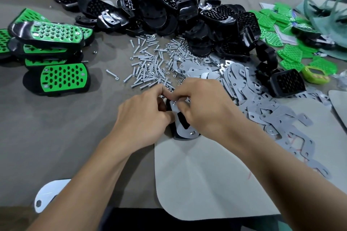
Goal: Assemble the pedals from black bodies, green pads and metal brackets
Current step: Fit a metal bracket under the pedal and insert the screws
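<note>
Both hands were curled in tight: left hand [142, 116] gripped the pedal [179, 138] at the mat's [197, 174] far edge, right hand [202, 107] pinched its grey bracket [180, 131], flat on the black body. Screws [150, 65] just behind, black bodies [169, 15] heaped further back.

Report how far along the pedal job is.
Done: several finished pedals stacked far left. In hand: the left hand grips a black body while the right hand pinches a bracket onto it; its lower end already shows a fastener. To do: large piles of bodies, pads, brackets and screws.
</note>
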The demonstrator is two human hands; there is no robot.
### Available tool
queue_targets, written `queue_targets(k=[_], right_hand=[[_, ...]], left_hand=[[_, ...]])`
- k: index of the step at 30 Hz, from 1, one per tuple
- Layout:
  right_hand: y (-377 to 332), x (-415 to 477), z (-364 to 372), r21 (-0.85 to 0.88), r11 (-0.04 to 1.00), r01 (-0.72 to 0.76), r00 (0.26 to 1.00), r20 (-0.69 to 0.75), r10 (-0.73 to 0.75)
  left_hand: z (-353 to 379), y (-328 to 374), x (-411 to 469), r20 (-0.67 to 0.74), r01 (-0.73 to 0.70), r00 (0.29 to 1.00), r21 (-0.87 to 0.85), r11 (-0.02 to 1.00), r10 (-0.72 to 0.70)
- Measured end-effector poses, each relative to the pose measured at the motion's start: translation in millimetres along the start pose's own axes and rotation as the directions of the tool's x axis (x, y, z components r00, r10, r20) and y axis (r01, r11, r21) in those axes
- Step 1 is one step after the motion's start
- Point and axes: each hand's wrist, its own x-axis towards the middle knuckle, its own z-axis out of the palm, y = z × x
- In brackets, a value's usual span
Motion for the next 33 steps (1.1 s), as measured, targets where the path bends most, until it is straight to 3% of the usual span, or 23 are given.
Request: queue_targets(k=[5, 9, 14, 18, 23, 29, 33], right_hand=[[-8.8, 5.3, -0.1, -0.167, 0.985, 0.041, 0.997, 0.077, -0.028], [-6.8, 4.9, -7.1, -0.076, 0.996, 0.05, 0.999, 0.006, -0.05], [-5.1, 6.3, -10.7, -0.084, 0.996, 0.044, 0.998, 0.044, -0.04], [1.2, 3.3, -10.9, -0.001, 0.998, -0.058, 0.997, 0.055, 0.058], [5.1, -7.6, -3.4, 0.127, 0.991, -0.034, 0.999, -0.026, 0.037], [8.8, -22.7, 2.9, 0.224, 0.969, -0.107, 0.992, -0.036, 0.118], [6.6, -32.5, 9.3, 0.316, 0.942, -0.111, 0.98, -0.121, 0.157]], left_hand=[[-0.1, 0.6, -0.3, -0.013, 0.003, 1.0, -0.011, 1.0, -0.003], [0.1, 1.3, -0.2, -0.007, 0.005, 1.0, -0.014, 1.0, -0.005], [-1.6, 1.2, -0.5, 0.002, 0.007, 1.0, -0.005, 1.0, -0.007], [-2.0, 0.3, -0.4, 0.014, 0.006, 1.0, -0.023, 1.0, -0.005], [-0.7, 0.1, -0.6, -0.002, 0.002, 1.0, -0.013, 1.0, -0.002], [-0.1, -0.7, 0.0, -0.012, 0.002, 1.0, -0.021, 1.0, -0.003], [0.4, -2.3, -1.1, -0.013, -0.013, 1.0, -0.016, 1.0, 0.013]])
